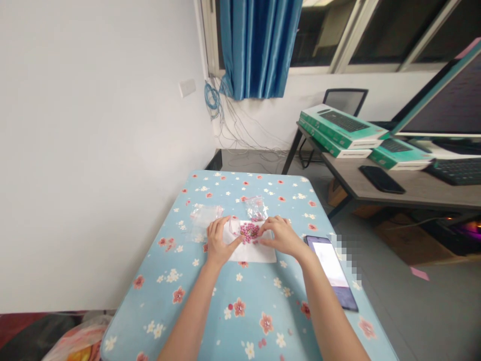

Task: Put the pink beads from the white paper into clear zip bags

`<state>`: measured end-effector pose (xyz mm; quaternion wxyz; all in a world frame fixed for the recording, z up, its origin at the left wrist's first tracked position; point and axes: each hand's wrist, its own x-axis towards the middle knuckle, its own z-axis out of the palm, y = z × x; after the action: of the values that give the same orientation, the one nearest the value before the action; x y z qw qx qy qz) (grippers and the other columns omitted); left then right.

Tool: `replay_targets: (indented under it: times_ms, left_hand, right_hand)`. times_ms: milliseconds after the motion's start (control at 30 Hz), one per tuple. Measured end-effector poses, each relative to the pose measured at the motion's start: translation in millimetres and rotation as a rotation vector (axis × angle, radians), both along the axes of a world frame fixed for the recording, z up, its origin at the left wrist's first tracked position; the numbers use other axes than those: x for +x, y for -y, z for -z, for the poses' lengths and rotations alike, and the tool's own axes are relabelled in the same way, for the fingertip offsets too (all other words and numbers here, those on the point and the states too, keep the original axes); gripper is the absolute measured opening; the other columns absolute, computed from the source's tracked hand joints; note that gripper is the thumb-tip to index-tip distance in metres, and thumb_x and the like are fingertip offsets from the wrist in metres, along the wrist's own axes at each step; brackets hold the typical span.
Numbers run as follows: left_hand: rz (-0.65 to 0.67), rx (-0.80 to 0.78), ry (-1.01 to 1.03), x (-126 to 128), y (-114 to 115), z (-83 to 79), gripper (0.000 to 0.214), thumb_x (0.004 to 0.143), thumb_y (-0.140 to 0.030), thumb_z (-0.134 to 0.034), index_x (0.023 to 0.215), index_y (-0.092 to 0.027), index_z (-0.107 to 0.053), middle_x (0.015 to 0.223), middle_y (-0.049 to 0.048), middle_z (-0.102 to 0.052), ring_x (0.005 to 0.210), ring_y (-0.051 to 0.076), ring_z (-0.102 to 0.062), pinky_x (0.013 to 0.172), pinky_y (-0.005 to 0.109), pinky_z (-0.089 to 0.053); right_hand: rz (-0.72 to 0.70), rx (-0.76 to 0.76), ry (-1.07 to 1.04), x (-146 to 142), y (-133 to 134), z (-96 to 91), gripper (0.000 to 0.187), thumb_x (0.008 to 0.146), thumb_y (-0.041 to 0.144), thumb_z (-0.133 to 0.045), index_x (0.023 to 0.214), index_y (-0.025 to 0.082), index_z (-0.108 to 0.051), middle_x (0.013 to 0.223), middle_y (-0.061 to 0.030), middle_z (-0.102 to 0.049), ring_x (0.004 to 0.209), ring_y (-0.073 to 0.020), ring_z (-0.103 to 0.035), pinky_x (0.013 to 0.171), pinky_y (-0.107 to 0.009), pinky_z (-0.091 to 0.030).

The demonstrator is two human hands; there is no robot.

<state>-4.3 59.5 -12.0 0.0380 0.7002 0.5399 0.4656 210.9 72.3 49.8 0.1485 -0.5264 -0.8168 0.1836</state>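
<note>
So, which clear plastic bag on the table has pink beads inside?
The bag nearer the right hand; the bag left of the left hand looks empty.

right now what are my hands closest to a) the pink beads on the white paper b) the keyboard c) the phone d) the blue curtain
a, since the left hand and right hand sit on either side of the pink beads, over the white paper.
</note>
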Motion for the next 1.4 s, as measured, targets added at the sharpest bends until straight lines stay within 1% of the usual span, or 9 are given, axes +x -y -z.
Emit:
replay_targets:
  times_ms: [167, 400, 633, 767, 900, 1000, 1067, 1233, 1400]
  left_hand:
    - [0.009, 0.004, -0.005, 0.3, 0.4, -0.3, 0.055, 0.074, -0.05, -0.065, 0.117, -0.018, -0.051, 0.109, 0.0102, -0.061, 0.104, 0.025, -0.054, 0.092, 0.04, -0.04]
    - [0.009, 0.005, -0.006, 1.5, 0.5, -1.7, 0.055, 0.074, -0.049, -0.066, 0.116, -0.019, -0.051, 0.109, 0.0099, -0.061, 0.103, 0.025, -0.055, 0.092, 0.04, -0.04]
    - [0.007, -0.001, -0.017, 1.6, 1.2, -3.2, 0.055, 0.073, -0.049, -0.066, 0.116, -0.019, -0.051, 0.11, 0.01, -0.062, 0.104, 0.025, -0.055, 0.093, 0.04, -0.039]
    - [0.008, -0.011, -0.025, 1.7, 1.4, -3.8, 0.054, 0.074, -0.051, -0.065, 0.116, -0.019, -0.052, 0.11, 0.01, -0.062, 0.105, 0.025, -0.055, 0.093, 0.04, -0.04]
    - [0.02, -0.017, -0.04, 2.2, 2.1, -5.4, 0.053, 0.074, -0.05, -0.065, 0.116, -0.021, -0.053, 0.111, 0.0094, -0.062, 0.106, 0.025, -0.055, 0.094, 0.04, -0.04]
    - [0.024, -0.003, -0.056, 2.6, 2.6, -5.8, 0.055, 0.073, -0.051, -0.065, 0.118, -0.021, -0.053, 0.11, 0.0091, -0.063, 0.105, 0.025, -0.055, 0.093, 0.04, -0.04]
    - [0.02, 0.003, -0.063, 2.7, 2.6, -5.3, 0.057, 0.073, -0.051, -0.066, 0.118, -0.021, -0.053, 0.11, 0.009, -0.063, 0.105, 0.025, -0.055, 0.093, 0.04, -0.04]
    - [0.022, 0.021, -0.082, 2.6, 2.2, -3.9, 0.058, 0.072, -0.051, -0.067, 0.119, -0.02, -0.053, 0.109, 0.0088, -0.063, 0.104, 0.025, -0.055, 0.093, 0.039, -0.04]
    - [0.023, 0.017, -0.079, 3.4, 3.1, -6.0, 0.057, 0.073, -0.052, -0.065, 0.118, -0.02, -0.054, 0.108, 0.0089, -0.063, 0.103, 0.025, -0.055, 0.092, 0.039, -0.04]
  right_hand:
    - [-0.033, -0.034, 0.084, -6.8, -2.0, 9.6, 0.008, 0.071, 0.022, -0.069, 0.078, 0.025, -0.071, 0.091, -0.0036, -0.065, 0.091, -0.0238, -0.052, 0.082, -0.038, -0.031]
    - [-0.034, -0.022, 0.076, -11.0, -3.4, 16.4, 0.006, 0.072, 0.02, -0.067, 0.072, 0.025, -0.07, 0.088, -0.0021, -0.065, 0.092, -0.0223, -0.053, 0.083, -0.036, -0.03]
    - [-0.017, 0.01, 0.091, -10.4, -4.0, 20.3, 0.002, 0.072, 0.022, -0.068, 0.073, 0.024, -0.069, 0.088, -0.0026, -0.065, 0.092, -0.0231, -0.052, 0.081, -0.035, -0.031]
    - [-0.007, 0.01, 0.001, -9.0, -3.4, 15.5, 0.005, 0.078, 0.028, -0.065, 0.075, 0.025, -0.068, 0.088, -0.0019, -0.064, 0.093, -0.0226, -0.051, 0.082, -0.036, -0.032]
    - [0.022, 0.055, -0.204, -9.1, -4.4, 6.8, 0.014, 0.084, 0.035, -0.058, 0.079, 0.023, -0.065, 0.088, -0.0023, -0.064, 0.09, -0.0208, -0.052, 0.082, -0.036, -0.034]
    - [0.027, 0.118, -0.367, -14.8, -4.3, 0.2, 0.017, 0.086, 0.037, -0.055, 0.082, 0.022, -0.063, 0.086, -0.0034, -0.063, 0.087, -0.0205, -0.053, 0.084, -0.036, -0.036]
    - [0.031, 0.144, -0.428, -21.4, -2.5, -3.8, 0.018, 0.087, 0.037, -0.055, 0.083, 0.022, -0.063, 0.085, -0.0038, -0.063, 0.087, -0.0207, -0.053, 0.085, -0.037, -0.036]
    - [0.037, 0.154, -0.427, -37.6, 4.6, -9.0, 0.017, 0.087, 0.036, -0.054, 0.087, 0.022, -0.064, 0.084, -0.0039, -0.061, 0.087, -0.0206, -0.052, 0.083, -0.035, -0.036]
    - [0.021, 0.148, -0.403, -44.8, 6.3, -6.0, 0.014, 0.087, 0.034, -0.055, 0.088, 0.022, -0.064, 0.083, -0.0029, -0.06, 0.085, -0.0196, -0.051, 0.083, -0.035, -0.036]
